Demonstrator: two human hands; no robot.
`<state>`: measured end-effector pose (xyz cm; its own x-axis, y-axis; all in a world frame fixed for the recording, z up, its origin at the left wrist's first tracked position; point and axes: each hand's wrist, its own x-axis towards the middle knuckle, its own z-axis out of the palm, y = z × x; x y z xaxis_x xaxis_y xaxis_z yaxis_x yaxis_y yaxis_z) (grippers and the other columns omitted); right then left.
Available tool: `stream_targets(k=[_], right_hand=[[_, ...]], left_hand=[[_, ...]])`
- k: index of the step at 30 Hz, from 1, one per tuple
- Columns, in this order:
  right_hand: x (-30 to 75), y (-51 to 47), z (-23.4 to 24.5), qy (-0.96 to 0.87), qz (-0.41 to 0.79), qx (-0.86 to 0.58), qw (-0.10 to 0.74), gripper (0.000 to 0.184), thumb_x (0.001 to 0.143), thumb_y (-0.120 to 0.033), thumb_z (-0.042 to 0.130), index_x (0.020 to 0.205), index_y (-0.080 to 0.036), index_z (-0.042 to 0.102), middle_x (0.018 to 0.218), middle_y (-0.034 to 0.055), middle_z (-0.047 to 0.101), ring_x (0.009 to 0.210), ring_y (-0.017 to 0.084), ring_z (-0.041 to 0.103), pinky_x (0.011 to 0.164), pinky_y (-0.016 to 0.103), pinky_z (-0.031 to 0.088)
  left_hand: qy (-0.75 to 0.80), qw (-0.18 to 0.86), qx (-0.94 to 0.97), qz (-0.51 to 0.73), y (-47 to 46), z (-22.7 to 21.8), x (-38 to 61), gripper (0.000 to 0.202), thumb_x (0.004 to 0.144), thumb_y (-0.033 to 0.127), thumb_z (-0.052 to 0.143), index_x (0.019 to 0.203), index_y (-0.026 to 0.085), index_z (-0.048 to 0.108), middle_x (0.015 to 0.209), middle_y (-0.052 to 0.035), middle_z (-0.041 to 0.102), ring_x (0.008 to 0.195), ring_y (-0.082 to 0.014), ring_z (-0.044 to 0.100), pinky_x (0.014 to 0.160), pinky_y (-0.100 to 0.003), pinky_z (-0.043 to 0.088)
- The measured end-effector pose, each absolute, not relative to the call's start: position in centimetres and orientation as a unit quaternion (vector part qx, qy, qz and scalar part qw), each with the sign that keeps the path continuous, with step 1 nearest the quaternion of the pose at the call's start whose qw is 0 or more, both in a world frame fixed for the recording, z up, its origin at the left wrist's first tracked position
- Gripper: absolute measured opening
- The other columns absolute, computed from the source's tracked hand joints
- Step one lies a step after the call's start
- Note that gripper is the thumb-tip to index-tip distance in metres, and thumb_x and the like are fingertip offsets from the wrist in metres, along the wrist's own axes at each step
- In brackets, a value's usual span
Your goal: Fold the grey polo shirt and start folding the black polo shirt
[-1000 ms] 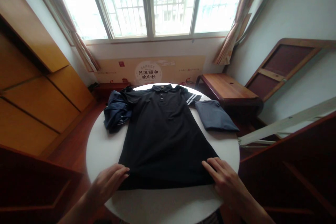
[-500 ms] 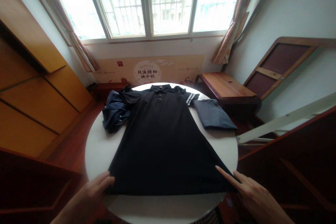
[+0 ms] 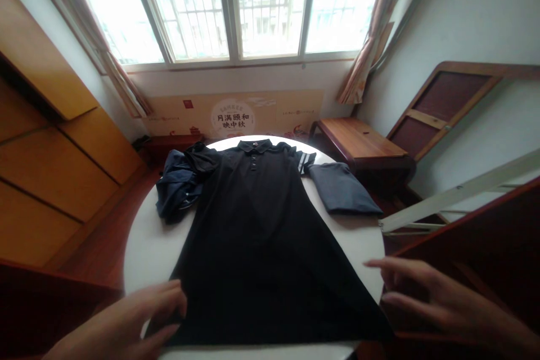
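A black polo shirt [image 3: 261,247] lies spread on a round white table [image 3: 139,242], its collar at the far side and its hem towards me. White stripes mark the right-hand sleeve. My left hand [image 3: 143,312] is over the hem's left corner, slightly blurred, thumb and fingers apart and curved; whether the fingertips touch the cloth I cannot tell. Off the shirt's lower right edge hovers my right hand [image 3: 430,292], index finger stretched out and thumb apart, holding nothing.
Crumpled dark blue clothing [image 3: 177,185] sits by the left sleeve. A folded grey-blue garment [image 3: 343,188] lies at the table's right. Beyond stand a low wooden table [image 3: 363,138] and the window wall. Dark wooden furniture [image 3: 476,242] flanks the right side.
My right hand has let go of the hem corner and moved right, away from the shirt. The left fingers have loosened at their corner. The shirt and table appear lower and nearer in view.
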<state>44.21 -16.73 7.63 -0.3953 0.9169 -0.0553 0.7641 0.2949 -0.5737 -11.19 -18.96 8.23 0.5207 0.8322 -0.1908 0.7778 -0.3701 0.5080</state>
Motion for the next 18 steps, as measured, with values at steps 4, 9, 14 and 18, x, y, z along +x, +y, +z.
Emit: stream_targets(k=[4,9,14,18], right_hand=[[43.0,-3.4,11.4,-0.742,0.22,-0.577,0.262,0.039,0.087,-0.053,0.056,0.099,-0.019,0.072,0.098,0.0102,0.073,0.087,0.023,0.067,0.078,0.031,0.054],[39.1,11.5,11.5,-0.627,0.163,-0.731,0.215,0.031,0.089,-0.039,0.057,0.09,-0.011,0.069,0.094,0.0153,0.07,0.09,0.023,0.063,0.078,0.03,0.048],[37.3,17.5,9.0,-0.573,0.206,-0.778,0.155,0.037,0.085,-0.038,0.064,0.08,-0.001,0.067,0.064,0.0119,0.062,0.076,0.02,0.06,0.071,0.028,0.047],[37.3,19.3,7.2,-0.542,0.235,-0.788,0.171,0.024,0.083,-0.022,0.065,0.081,0.001,0.067,0.059,0.0098,0.06,0.066,0.016,0.059,0.062,0.024,0.047]], left_hand=[[0.401,0.173,0.897,0.068,-10.2,9.6,-4.4,0.015,0.094,0.025,0.049,0.1,0.024,0.062,0.098,-0.0033,0.063,0.086,-0.0163,0.061,0.079,-0.026,0.047],[0.398,0.077,0.902,0.149,0.6,5.3,3.7,0.032,0.098,0.04,0.049,0.12,0.02,0.06,0.123,-0.0107,0.061,0.115,-0.0239,0.059,0.102,-0.041,0.044],[0.462,0.078,0.876,0.117,3.6,0.2,5.3,0.054,0.099,0.053,0.041,0.144,0.023,0.044,0.156,-0.0107,0.035,0.146,-0.03,0.028,0.115,-0.056,0.026],[0.463,0.075,0.875,0.115,3.3,-0.8,4.9,0.057,0.099,0.053,0.038,0.148,0.024,0.041,0.159,-0.0088,0.03,0.148,-0.0277,0.022,0.118,-0.055,0.02]])
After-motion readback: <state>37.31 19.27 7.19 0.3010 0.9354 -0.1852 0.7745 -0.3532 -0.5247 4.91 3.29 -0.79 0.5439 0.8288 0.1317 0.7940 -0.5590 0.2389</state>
